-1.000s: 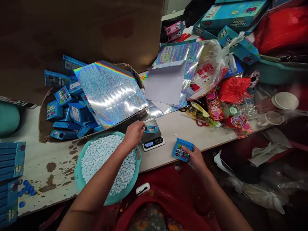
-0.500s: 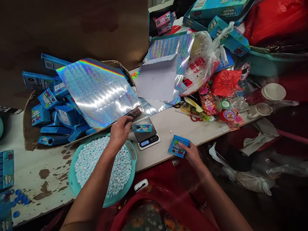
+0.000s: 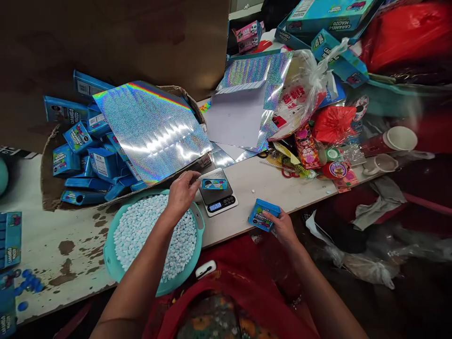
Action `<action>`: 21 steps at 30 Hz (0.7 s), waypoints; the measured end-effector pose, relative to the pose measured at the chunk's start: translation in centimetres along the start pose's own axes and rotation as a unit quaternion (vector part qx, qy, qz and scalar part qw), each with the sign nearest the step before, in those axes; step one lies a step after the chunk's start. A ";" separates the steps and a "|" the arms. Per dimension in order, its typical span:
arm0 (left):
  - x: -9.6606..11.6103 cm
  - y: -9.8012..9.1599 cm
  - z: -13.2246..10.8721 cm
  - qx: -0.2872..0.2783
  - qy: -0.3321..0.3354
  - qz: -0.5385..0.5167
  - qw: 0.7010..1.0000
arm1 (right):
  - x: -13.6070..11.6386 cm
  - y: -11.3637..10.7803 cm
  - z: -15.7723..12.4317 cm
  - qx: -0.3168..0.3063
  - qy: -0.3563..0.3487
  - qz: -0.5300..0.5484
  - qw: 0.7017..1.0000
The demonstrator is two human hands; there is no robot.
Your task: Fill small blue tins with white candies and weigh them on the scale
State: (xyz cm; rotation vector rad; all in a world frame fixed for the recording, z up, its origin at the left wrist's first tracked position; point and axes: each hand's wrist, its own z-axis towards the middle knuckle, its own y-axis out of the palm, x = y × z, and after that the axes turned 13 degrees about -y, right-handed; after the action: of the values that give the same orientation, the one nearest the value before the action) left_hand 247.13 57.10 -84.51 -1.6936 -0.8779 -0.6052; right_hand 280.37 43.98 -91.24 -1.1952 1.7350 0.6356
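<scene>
A small blue candy box [image 3: 214, 184] printed "CARAMELO MACIZO" lies on the digital scale [image 3: 219, 200], a dark round hole at its left end. My left hand [image 3: 182, 190] is just left of that box, fingers drawn together in a pinch; whatever is between the fingertips is hidden. Below that forearm sits a turquoise basin [image 3: 200, 217] full of pale blue and white candies [image 3: 180, 249]. On the right, my right hand [image 3: 282, 226] grips another blue candy box [image 3: 261, 214] at the table's front edge. The scale's display is lit.
An open carton [image 3: 47, 188] piled with blue boxes stands at the left, a shiny holographic sheet [image 3: 155, 132] across it. Behind the scale lie more sheets and a white paper [image 3: 235, 117]. Bags, wrappers and a white cup [image 3: 400, 139] crowd the right side.
The whole view has shifted slightly. My left hand's fingertips are a little nearer the box on the scale, still pinched. My right hand keeps its hold on its box.
</scene>
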 end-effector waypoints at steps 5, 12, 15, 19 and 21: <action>1.8 1.5 -0.7 0.008 0.034 0.010 0.999 | 0.1 0.0 -0.6 -0.001 0.002 0.012 1.000; 7.0 13.6 -0.7 -0.152 0.166 0.169 0.960 | -0.7 -0.6 -1.9 -0.007 0.017 0.019 1.000; 8.5 18.4 -0.4 -0.155 0.166 0.185 0.956 | -0.9 -1.5 -2.5 0.002 0.025 0.008 1.000; 7.7 17.6 -1.4 -0.148 0.162 0.178 0.959 | -0.2 -3.4 -2.5 0.044 0.026 -0.016 0.999; 5.7 13.5 -2.9 -0.127 0.150 0.160 0.967 | 0.4 -4.1 -2.1 0.052 0.023 -0.025 0.998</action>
State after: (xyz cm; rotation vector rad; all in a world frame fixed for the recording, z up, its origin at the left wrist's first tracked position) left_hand 261.47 53.77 -87.17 -1.8611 -0.3111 -0.7490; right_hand 283.23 40.47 -90.35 -1.1848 1.7488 0.4843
